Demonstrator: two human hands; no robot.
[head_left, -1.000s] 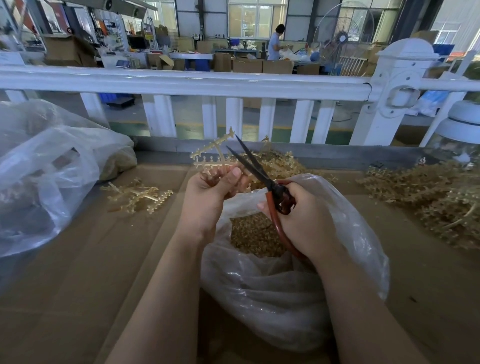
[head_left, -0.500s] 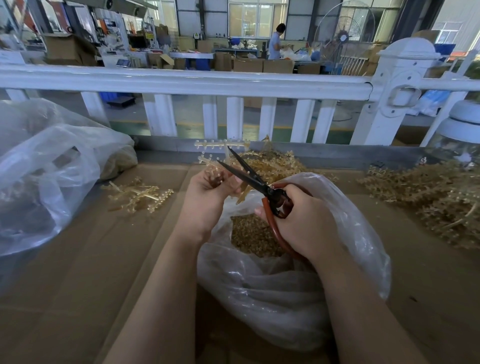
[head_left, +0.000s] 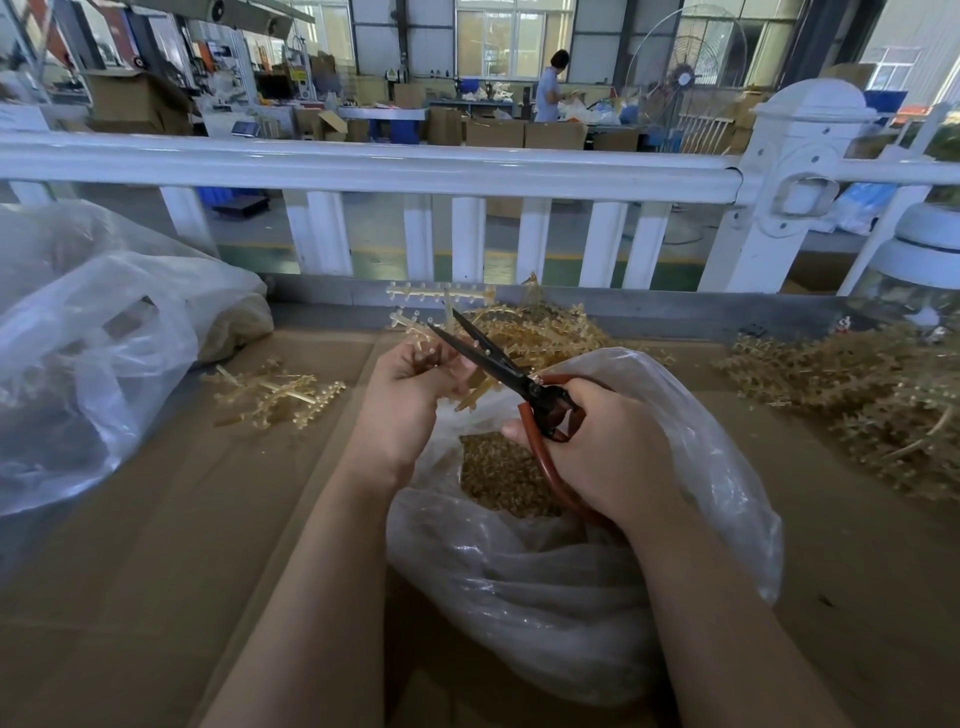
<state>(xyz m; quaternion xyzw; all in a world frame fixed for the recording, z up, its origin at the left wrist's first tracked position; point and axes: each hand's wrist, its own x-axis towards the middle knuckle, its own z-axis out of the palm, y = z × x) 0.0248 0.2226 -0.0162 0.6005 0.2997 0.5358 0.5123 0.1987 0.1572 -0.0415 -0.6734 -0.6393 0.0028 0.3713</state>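
Note:
My left hand (head_left: 402, 400) grips a pale amber plastic sprue (head_left: 436, 301) with rows of small pegs, holding it up above a clear plastic bag (head_left: 571, 587). My right hand (head_left: 608, 452) holds red-handled scissors (head_left: 498, 358); the black blades are parted and point up-left at the sprue's stem, just above my left fingers. Inside the open bag lies a heap of small amber cut pieces (head_left: 498, 478). Both hands hover over the bag's mouth.
Cardboard (head_left: 156, 571) covers the table. Loose sprues (head_left: 275, 395) lie at left; a big tangled pile of sprues (head_left: 872, 405) fills the right, with a further heap (head_left: 545, 327) behind the hands. A bulky plastic bag (head_left: 93, 353) sits far left. A white fence (head_left: 363, 166) borders the back.
My left hand turned the sprue from slanted to level and brought it lower. The scissors moved slightly left along the stem, with the blades still parted.

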